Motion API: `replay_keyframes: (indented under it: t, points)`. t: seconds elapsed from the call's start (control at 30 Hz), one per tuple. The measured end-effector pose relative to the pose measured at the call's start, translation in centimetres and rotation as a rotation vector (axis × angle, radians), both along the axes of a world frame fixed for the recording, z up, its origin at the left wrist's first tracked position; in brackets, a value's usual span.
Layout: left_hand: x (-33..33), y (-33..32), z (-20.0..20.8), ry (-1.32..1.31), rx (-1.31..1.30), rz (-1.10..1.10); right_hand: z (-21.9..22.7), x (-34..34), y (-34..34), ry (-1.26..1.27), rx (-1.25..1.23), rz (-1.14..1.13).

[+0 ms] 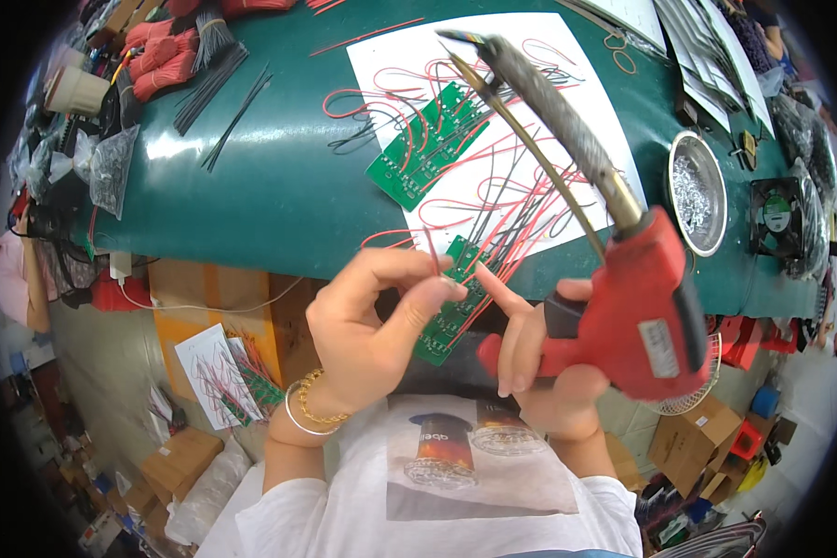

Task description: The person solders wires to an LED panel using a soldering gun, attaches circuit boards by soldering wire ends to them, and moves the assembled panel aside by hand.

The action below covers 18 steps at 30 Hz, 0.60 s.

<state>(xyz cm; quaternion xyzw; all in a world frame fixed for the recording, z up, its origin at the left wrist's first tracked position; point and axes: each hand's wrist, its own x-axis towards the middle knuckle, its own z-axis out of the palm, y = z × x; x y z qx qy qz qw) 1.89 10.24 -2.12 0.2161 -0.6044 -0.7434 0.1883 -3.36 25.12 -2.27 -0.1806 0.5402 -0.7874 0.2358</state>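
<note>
My left hand [367,307] is closed, its thumb and forefinger pinching a red wire [431,249] just over a green circuit board [437,342]. That board lies at the near edge of the bench, with red and black wires trailing away from it. My right hand [535,349] grips a red soldering gun [637,307] by its handle. One finger of this hand stretches out and touches or nearly touches the board. The gun's metal tube and tip [470,65] point up and away, over another wired green board [405,177].
A white sheet [377,60] lies under the far board on the green bench [279,186]. To the right stand a metal bowl [674,200] of shiny bits and a black fan [777,216]. Wire bundles [163,65] lie at the far left. Cardboard boxes [693,442] sit below.
</note>
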Motion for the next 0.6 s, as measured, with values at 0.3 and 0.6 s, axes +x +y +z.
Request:
replay_keyframes:
  t: [0.3, 0.6]
  points:
    - [-1.5, 0.3, 0.1, 0.131, -0.174, -0.045, 0.6, -2.4, -1.8, -0.128, -0.030, -0.036]
    - [-3.3, -0.9, -2.3, -0.109, -0.992, -0.095, -0.2, -1.2, 0.6, -0.099, 0.129, -0.117]
